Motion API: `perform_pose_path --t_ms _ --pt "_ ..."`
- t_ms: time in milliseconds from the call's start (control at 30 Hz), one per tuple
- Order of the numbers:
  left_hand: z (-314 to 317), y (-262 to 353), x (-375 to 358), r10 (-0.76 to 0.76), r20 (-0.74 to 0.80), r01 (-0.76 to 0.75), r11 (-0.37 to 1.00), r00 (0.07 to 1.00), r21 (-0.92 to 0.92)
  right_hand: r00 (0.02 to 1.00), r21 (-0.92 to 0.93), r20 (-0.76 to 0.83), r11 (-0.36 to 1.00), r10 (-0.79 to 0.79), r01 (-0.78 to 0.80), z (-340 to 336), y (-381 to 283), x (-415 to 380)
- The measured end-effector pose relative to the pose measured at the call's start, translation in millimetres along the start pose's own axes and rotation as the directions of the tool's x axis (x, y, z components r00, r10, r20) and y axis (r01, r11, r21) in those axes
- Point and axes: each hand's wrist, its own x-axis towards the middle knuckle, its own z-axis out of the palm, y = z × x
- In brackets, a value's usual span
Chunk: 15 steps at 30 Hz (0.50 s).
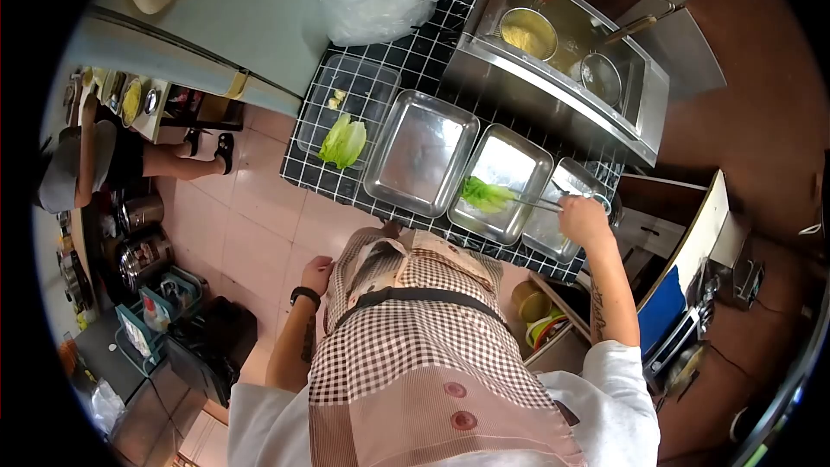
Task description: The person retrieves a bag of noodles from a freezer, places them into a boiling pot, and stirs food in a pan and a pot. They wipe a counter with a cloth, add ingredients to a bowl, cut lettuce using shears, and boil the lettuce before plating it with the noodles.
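Note:
My right hand point(584, 218) is closed around the handle end of metal tongs point(538, 202). The tongs' far end meets a green lettuce leaf point(487, 195) in the middle metal tray point(510, 151). A bare metal tray point(422, 151) lies to the left of it, and another tray point(545, 229) sits partly under my right hand. Farther left, a clear plastic container point(378, 86) holds another lettuce leaf point(344, 141) and small yellowish pieces point(336, 99). My left hand point(317, 274) hangs low beside the apron with its fingers curled; whether it holds anything is hidden.
Behind the trays stands a metal cooker point(553, 91) with strainer baskets point(528, 34). A plastic bag point(372, 0) lies at the back of the tiled counter point(303, 175). Another person point(112, 151) stands at far left. A white-edged board point(683, 251) is at right.

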Motion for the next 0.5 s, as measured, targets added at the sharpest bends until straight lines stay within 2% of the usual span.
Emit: perform_pose_path --t_ms 67,167,233,300,333,400,467,500 --pt "-5 -3 -14 -0.035 -0.020 0.037 0.996 0.999 0.079 0.998 -0.035 -0.029 0.998 0.055 -0.056 -16 3 -7" --pt "-8 -4 -27 -0.099 -0.034 0.102 0.985 0.995 0.141 0.987 0.030 0.037 0.987 0.156 -0.157 -100 2 -37" --pt "-5 -7 -25 -0.099 -0.047 0.105 0.986 0.994 0.133 0.984 0.202 -0.104 0.972 0.143 -0.120 -163 -1 -56" --pt "3 -7 -21 -0.083 -0.058 0.086 0.995 0.995 0.049 0.943 0.259 -0.308 0.965 0.130 -0.049 -209 1 -61" --pt "8 -7 -18 -0.077 -0.057 0.078 0.997 0.995 0.017 0.916 0.217 -0.364 0.972 0.168 -0.092 -232 -3 -56" --pt "18 -6 -13 -0.067 -0.058 0.064 0.997 0.996 -0.045 0.831 0.000 -0.545 0.991 0.114 -0.136 -246 7 -23" --pt "23 17 -20 -0.066 -0.049 0.062 0.996 0.997 -0.065 0.850 -0.083 -0.518 0.983 0.099 -0.164 -252 18 35" --pt "22 26 -21 -0.065 -0.045 0.062 0.995 0.997 -0.074 0.915 -0.116 -0.381 0.974 0.135 -0.193 -259 15 64"
